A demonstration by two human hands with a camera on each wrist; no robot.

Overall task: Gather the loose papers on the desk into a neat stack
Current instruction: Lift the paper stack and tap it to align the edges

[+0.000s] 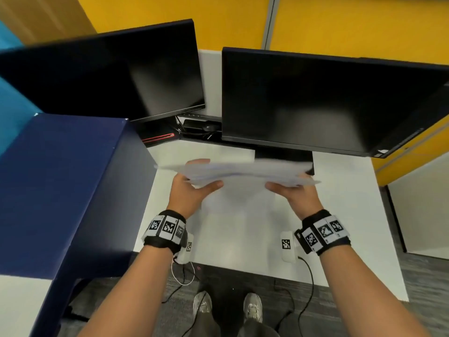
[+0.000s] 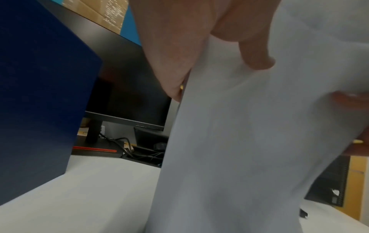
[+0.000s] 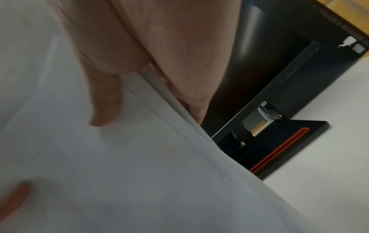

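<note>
A bundle of white papers (image 1: pixel 239 171) hangs in the air above the white desk (image 1: pixel 340 215), held near upright between both hands and blurred by motion. My left hand (image 1: pixel 194 184) grips its left end, thumb in front and fingers behind. My right hand (image 1: pixel 289 188) grips the right end the same way. The left wrist view has the papers (image 2: pixel 249 149) filling the right half, with my left thumb (image 2: pixel 257 55) pressed on them. The right wrist view shows the sheets' edges (image 3: pixel 163 126) slightly uneven under my right thumb (image 3: pixel 105 100).
Two dark monitors (image 1: pixel 116 74) (image 1: pixel 328 98) stand at the back of the desk, cables and a black base with a red stripe (image 1: pixel 159 137) between them. A dark blue partition (image 1: pixel 60 190) rises at the left. Yellow walls enclose the desk.
</note>
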